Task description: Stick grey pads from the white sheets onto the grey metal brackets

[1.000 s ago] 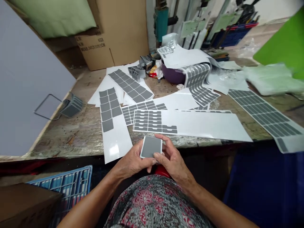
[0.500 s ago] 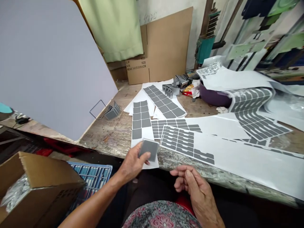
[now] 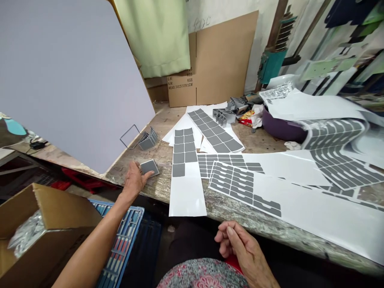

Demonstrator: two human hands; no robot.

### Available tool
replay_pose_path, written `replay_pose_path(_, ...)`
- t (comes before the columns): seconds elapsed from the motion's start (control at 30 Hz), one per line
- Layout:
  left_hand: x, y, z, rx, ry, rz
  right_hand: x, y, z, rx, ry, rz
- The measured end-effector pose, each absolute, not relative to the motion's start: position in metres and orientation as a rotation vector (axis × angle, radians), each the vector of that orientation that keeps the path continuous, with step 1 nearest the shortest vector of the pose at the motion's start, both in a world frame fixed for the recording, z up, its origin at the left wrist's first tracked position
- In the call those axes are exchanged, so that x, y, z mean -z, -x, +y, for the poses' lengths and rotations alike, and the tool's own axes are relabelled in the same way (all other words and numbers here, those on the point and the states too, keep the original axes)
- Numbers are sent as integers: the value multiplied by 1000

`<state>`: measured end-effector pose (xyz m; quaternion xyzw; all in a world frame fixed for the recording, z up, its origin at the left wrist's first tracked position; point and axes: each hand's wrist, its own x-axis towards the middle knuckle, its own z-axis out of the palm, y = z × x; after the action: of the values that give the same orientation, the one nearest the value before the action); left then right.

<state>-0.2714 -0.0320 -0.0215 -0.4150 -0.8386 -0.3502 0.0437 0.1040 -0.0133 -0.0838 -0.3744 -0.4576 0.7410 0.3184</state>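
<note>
My left hand [image 3: 134, 181] reaches out over the worn wooden bench top [image 3: 162, 184], its fingertips on a small grey pad with a white border [image 3: 149, 167]. The pad lies low on the bench, left of a white strip carrying grey square pads [image 3: 186, 204]. My right hand [image 3: 240, 250] hangs near the bench's front edge, its fingers loosely curled and holding nothing. Closest to it is a long white backing sheet with rows of notched grey pieces [image 3: 240, 188]. Another sheet of grey rectangles [image 3: 214, 134] lies farther back.
A wire rack with stacked grey pieces [image 3: 147, 140] stands beside a large pale board [image 3: 72, 80]. A purple bowl [image 3: 282, 129] under white sheets sits at the back right. Below the bench are an open cardboard box [image 3: 45, 228] and a blue plastic crate [image 3: 126, 236].
My left hand has moved left and forward, carrying the grey pad from above the sheets to the bench top. My right hand has barely moved, and the view has shifted slightly.
</note>
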Motion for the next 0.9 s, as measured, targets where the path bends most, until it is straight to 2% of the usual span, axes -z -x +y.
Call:
replay_pose_path(0.2,-9,287,-8,782,1996,-2456,73,-99,-17,-1995,1009,-1205)
replay_pose_path(0.27,-10,294,-1,748,2049,-2453,69,-100,-17,-2029,1007,-1216)
replay_pose_path(0.57,24,342,-13,972,1100,-2409,71,-105,-14,-2043,1110,-1104)
replay_pose_path(0.9,42,363,69,1137,965,-2293,67,-100,-16,-2081,1056,-1166)
